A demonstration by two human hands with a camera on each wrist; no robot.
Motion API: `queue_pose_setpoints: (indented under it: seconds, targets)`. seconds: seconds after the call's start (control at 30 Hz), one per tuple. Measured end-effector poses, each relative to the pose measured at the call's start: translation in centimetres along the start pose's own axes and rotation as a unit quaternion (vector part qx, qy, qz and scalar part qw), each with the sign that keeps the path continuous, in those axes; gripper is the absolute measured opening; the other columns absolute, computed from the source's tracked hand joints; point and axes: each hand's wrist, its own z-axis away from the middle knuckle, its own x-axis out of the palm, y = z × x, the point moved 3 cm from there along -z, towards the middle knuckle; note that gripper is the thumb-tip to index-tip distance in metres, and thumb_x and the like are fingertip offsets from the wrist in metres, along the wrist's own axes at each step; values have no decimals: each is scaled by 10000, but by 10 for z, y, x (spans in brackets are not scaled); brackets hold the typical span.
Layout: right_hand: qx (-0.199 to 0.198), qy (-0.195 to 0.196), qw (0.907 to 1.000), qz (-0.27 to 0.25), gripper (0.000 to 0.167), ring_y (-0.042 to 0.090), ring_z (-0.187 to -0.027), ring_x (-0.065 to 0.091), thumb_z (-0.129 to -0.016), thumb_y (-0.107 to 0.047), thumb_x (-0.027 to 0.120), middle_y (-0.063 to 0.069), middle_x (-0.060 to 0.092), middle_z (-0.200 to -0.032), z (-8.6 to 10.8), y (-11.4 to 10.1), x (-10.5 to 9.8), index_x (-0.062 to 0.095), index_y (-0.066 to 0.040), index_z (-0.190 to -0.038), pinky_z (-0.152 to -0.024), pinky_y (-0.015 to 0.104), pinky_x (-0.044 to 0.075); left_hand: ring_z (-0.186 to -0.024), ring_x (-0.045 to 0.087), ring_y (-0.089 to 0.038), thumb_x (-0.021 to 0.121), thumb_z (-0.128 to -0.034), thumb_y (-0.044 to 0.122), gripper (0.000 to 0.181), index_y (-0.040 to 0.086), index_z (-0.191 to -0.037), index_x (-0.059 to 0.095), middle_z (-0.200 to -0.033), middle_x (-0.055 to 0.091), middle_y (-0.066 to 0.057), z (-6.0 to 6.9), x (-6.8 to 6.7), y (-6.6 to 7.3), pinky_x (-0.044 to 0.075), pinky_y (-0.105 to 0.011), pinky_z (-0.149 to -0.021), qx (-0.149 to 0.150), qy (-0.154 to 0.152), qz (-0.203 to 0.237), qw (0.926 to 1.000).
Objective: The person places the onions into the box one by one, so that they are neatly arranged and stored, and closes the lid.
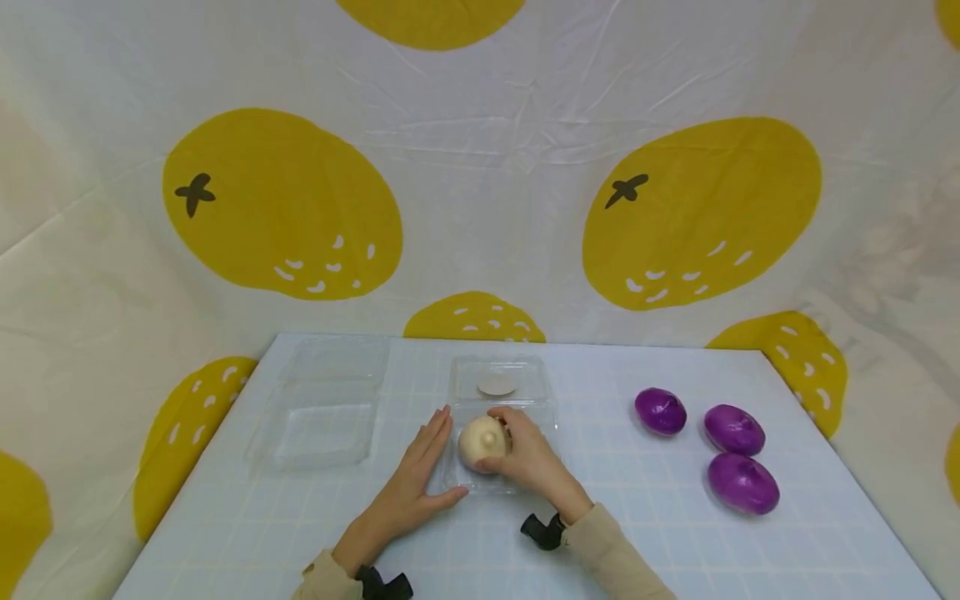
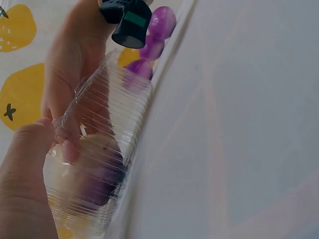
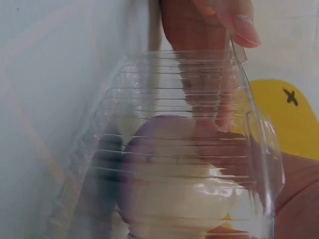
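Fruit-print cloth (image 1: 491,208) behind a pale checked table (image 1: 600,375), with a cream-and-purple bulb (image 1: 482,444) gripped inside a clear box (image 1: 498,485)

Wrinkled and whitish, the cloth carries large yellow fruit shapes and hangs behind and beside the table. At the table's left lies a clear container (image 1: 322,425), standing open with its lid laid back on the far side.

Next comes the left hand (image 1: 411,477), resting against the near-left edge of the middle box. Its fingers are straight and pressed together, while the thumb stands apart, pointing right. A black wrist mount (image 1: 386,585) sits by a beige sleeve (image 1: 326,577).

At the centre, the ridged box is open as well, its lid folded away from the person and bearing a pale disc (image 1: 497,384). The bulb is in the near half, cream side and knob uppermost, with purple showing lower down through the plastic. Whether it touches the floor of the box, I cannot tell.

From the right, the right hand (image 1: 528,454) pinches the bulb between curled fingers and thumb; some fingers are hidden. Another black mount (image 1: 543,532) hangs beside its cuff.

Well apart, farther right, lie three purple bulbs (image 1: 660,412): one alone, two close together.
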Motion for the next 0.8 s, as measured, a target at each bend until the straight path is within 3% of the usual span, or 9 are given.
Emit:
queue_pose_setpoints:
  seconds: [0.17,0.33,0.6,0.8]
  targets:
    - [-31,-11,9999,-157,729,257,-1085,550,-787,-262,852,150,548,-1315,-2,3,6,491,-17,-1372,-875,438,500,-1497,161,-347,682,-906,496,942,-29,-1549,237,-1631,188,-171,1,0,-2,52,-292,-1216,-26,-32,4,10000]
    - [-83,-25,9998,-205,726,282,-1130,544,-813,-258,831,165,535,-1335,-4,4,10,467,-6,-1389,-906,469,491,-1491,171,-360,679,-906,501,944,-37,-1545,240,-1626,197,-182,2,1,-3,58,-302,-1218,39,15,-22,10000]
    - [-82,-44,9998,-151,722,318,-1182,532,-818,-264,826,173,529,-1339,-3,4,7,459,-13,-1387,-958,520,470,-1491,172,-362,670,-911,507,939,-40,-1543,243,-1624,199,-188,0,1,-2,60,-307,-1218,61,32,-33,10000]
    - [-56,-119,9998,-133,740,311,-1119,563,-832,-261,813,182,548,-1300,-1,0,-1,437,-1,-1415,-916,497,496,-1493,169,-356,663,-912,517,939,-37,-1545,244,-1626,197,-182,0,1,-2,58,-305,-1218,44,26,-51,10000]
